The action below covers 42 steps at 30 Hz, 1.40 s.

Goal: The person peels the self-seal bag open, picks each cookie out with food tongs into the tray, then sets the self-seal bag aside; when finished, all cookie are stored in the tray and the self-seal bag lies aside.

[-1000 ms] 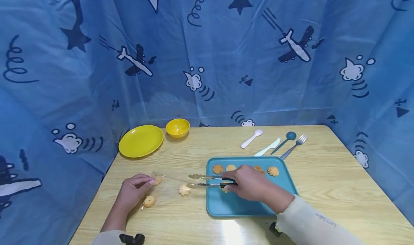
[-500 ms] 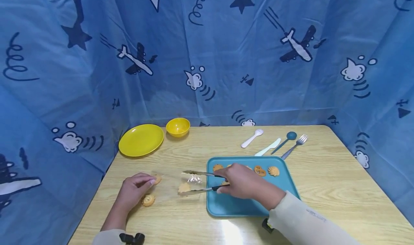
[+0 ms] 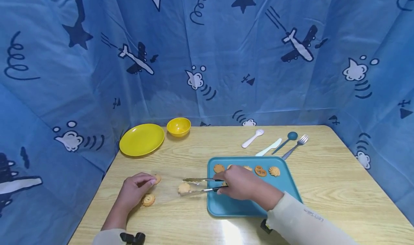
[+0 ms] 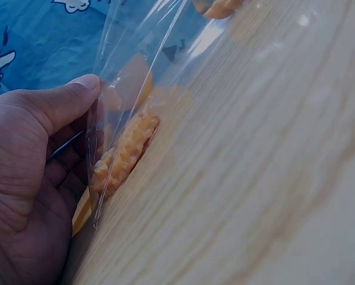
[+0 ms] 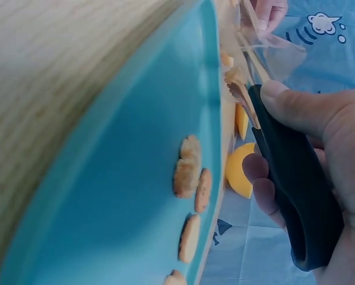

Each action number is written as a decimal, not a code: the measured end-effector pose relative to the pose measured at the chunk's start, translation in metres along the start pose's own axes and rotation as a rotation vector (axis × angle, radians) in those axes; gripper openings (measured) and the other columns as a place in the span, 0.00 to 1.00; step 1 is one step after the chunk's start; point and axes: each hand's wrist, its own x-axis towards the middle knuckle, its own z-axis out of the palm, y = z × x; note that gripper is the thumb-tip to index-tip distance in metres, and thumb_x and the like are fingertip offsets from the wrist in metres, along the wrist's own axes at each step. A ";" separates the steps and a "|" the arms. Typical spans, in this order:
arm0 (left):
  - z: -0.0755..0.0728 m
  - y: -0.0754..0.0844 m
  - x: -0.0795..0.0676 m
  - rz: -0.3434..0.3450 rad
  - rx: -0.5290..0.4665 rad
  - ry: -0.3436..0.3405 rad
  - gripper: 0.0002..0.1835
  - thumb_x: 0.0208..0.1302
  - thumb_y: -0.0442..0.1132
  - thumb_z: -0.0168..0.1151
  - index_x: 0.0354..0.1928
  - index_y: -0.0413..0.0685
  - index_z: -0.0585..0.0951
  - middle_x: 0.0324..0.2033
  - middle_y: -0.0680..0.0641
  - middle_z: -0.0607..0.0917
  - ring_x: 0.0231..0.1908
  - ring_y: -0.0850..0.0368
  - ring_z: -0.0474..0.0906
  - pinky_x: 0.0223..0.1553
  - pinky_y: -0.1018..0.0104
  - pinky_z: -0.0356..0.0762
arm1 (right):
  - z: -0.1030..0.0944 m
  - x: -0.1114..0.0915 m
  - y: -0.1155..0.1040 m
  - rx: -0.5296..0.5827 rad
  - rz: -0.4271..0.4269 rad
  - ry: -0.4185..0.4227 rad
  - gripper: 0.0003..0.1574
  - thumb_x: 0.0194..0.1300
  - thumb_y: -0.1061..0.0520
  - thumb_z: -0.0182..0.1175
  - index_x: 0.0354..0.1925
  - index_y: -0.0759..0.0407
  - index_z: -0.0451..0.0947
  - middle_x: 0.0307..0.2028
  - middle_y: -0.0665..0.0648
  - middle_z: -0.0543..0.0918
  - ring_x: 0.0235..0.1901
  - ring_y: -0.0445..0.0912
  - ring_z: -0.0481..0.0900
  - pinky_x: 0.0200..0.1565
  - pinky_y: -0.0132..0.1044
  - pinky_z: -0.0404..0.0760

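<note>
A clear plastic bag lies on the table left of the tray. My left hand pinches its edge between thumb and fingers. Inside the bag are a round cookie at the fingertips, a ridged ring-shaped cookie nearer me and a scalloped cookie toward the mouth. In the left wrist view, a bumpy cookie shows through the film. My right hand grips black-handled metal tongs over the tray's left edge. Their spread tips reach into the bag's mouth, around the scalloped cookie.
A blue tray holds several cookies and a pretzel. A yellow plate and yellow bowl stand at the back left. Behind the tray lie a white spoon, pale knife, teal spoon and fork.
The right hand has shifted slightly left with the tongs. Their tips spread wide, then drew somewhat closer together by the scalloped cookie. The left hand stays put.
</note>
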 end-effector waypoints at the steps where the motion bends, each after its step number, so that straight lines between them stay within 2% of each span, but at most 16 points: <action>1: 0.000 0.000 0.000 0.000 0.003 -0.001 0.12 0.65 0.55 0.69 0.42 0.58 0.91 0.44 0.55 0.88 0.47 0.64 0.82 0.49 0.72 0.80 | 0.001 0.000 0.000 -0.004 -0.001 0.002 0.29 0.66 0.42 0.70 0.62 0.49 0.82 0.38 0.49 0.91 0.22 0.33 0.74 0.29 0.32 0.78; 3: 0.000 -0.001 0.000 0.000 0.003 -0.002 0.12 0.65 0.55 0.69 0.42 0.58 0.91 0.44 0.55 0.88 0.47 0.64 0.82 0.49 0.72 0.80 | 0.004 0.000 0.000 -0.003 -0.004 0.003 0.28 0.67 0.43 0.69 0.62 0.49 0.82 0.39 0.49 0.91 0.18 0.33 0.72 0.28 0.31 0.76; 6: 0.000 -0.001 0.000 0.002 -0.003 0.003 0.12 0.65 0.54 0.70 0.42 0.57 0.91 0.44 0.54 0.89 0.46 0.64 0.82 0.49 0.72 0.80 | 0.004 -0.001 -0.002 0.002 -0.013 0.018 0.26 0.67 0.44 0.69 0.61 0.49 0.82 0.31 0.46 0.89 0.15 0.33 0.67 0.25 0.30 0.72; 9: 0.000 -0.001 0.000 0.011 0.004 0.007 0.12 0.66 0.52 0.69 0.43 0.55 0.91 0.44 0.53 0.89 0.46 0.64 0.82 0.49 0.73 0.80 | 0.002 -0.007 -0.001 0.019 -0.009 0.045 0.26 0.67 0.44 0.69 0.61 0.49 0.82 0.15 0.43 0.77 0.12 0.34 0.61 0.22 0.30 0.66; 12: 0.001 0.000 -0.001 0.011 -0.003 0.006 0.11 0.66 0.51 0.69 0.44 0.56 0.91 0.45 0.54 0.89 0.47 0.65 0.82 0.51 0.73 0.79 | -0.004 -0.019 0.004 0.031 0.005 0.077 0.27 0.67 0.44 0.69 0.62 0.49 0.82 0.09 0.44 0.67 0.11 0.35 0.58 0.19 0.30 0.63; 15: 0.003 0.002 0.001 0.008 -0.020 -0.004 0.10 0.67 0.50 0.69 0.44 0.57 0.91 0.45 0.55 0.89 0.48 0.65 0.82 0.52 0.73 0.79 | -0.010 -0.040 0.016 0.029 0.019 0.120 0.27 0.67 0.46 0.69 0.62 0.50 0.82 0.16 0.44 0.77 0.14 0.32 0.62 0.20 0.29 0.65; 18: 0.005 0.003 0.002 0.009 -0.030 -0.011 0.10 0.66 0.50 0.69 0.44 0.58 0.91 0.45 0.55 0.88 0.48 0.64 0.82 0.51 0.73 0.79 | -0.017 -0.067 0.032 0.020 0.060 0.156 0.26 0.67 0.47 0.70 0.60 0.52 0.83 0.29 0.45 0.87 0.19 0.30 0.67 0.23 0.28 0.68; 23: 0.005 0.002 0.002 0.001 -0.014 -0.013 0.12 0.65 0.53 0.69 0.44 0.58 0.91 0.45 0.55 0.89 0.48 0.65 0.82 0.51 0.73 0.79 | -0.023 -0.115 0.061 -0.023 0.165 0.183 0.24 0.65 0.47 0.71 0.58 0.52 0.84 0.34 0.44 0.89 0.21 0.29 0.67 0.26 0.28 0.67; 26: 0.003 -0.001 0.001 -0.006 0.012 0.000 0.14 0.65 0.55 0.69 0.44 0.58 0.91 0.45 0.55 0.89 0.47 0.66 0.81 0.51 0.74 0.79 | -0.023 -0.135 0.072 -0.044 0.205 0.194 0.24 0.63 0.47 0.73 0.56 0.52 0.85 0.33 0.43 0.88 0.21 0.30 0.66 0.27 0.28 0.67; 33: -0.001 -0.001 -0.001 0.016 0.021 0.017 0.13 0.67 0.53 0.68 0.45 0.56 0.91 0.45 0.54 0.89 0.47 0.67 0.82 0.51 0.76 0.78 | -0.018 -0.153 0.076 -0.016 0.232 0.169 0.25 0.63 0.46 0.72 0.56 0.52 0.84 0.22 0.35 0.76 0.20 0.30 0.64 0.25 0.27 0.66; 35: 0.000 0.001 -0.001 0.017 0.016 0.013 0.13 0.67 0.52 0.69 0.45 0.55 0.91 0.45 0.53 0.89 0.47 0.68 0.82 0.52 0.76 0.77 | -0.017 -0.156 0.075 -0.033 0.225 0.186 0.25 0.62 0.46 0.73 0.56 0.52 0.85 0.24 0.36 0.79 0.22 0.30 0.67 0.26 0.29 0.69; 38: 0.001 0.002 0.000 0.001 0.022 0.000 0.13 0.67 0.52 0.68 0.45 0.55 0.91 0.46 0.54 0.89 0.48 0.68 0.81 0.53 0.76 0.77 | -0.016 -0.161 0.073 -0.098 0.180 0.253 0.26 0.59 0.48 0.75 0.54 0.52 0.85 0.32 0.42 0.87 0.28 0.33 0.78 0.30 0.33 0.79; 42: 0.002 0.002 0.000 -0.019 0.039 0.000 0.12 0.67 0.51 0.68 0.45 0.55 0.91 0.46 0.54 0.89 0.49 0.68 0.81 0.54 0.76 0.76 | -0.012 -0.165 0.067 -0.215 0.090 0.339 0.27 0.54 0.50 0.78 0.52 0.53 0.86 0.38 0.49 0.90 0.35 0.40 0.86 0.35 0.39 0.86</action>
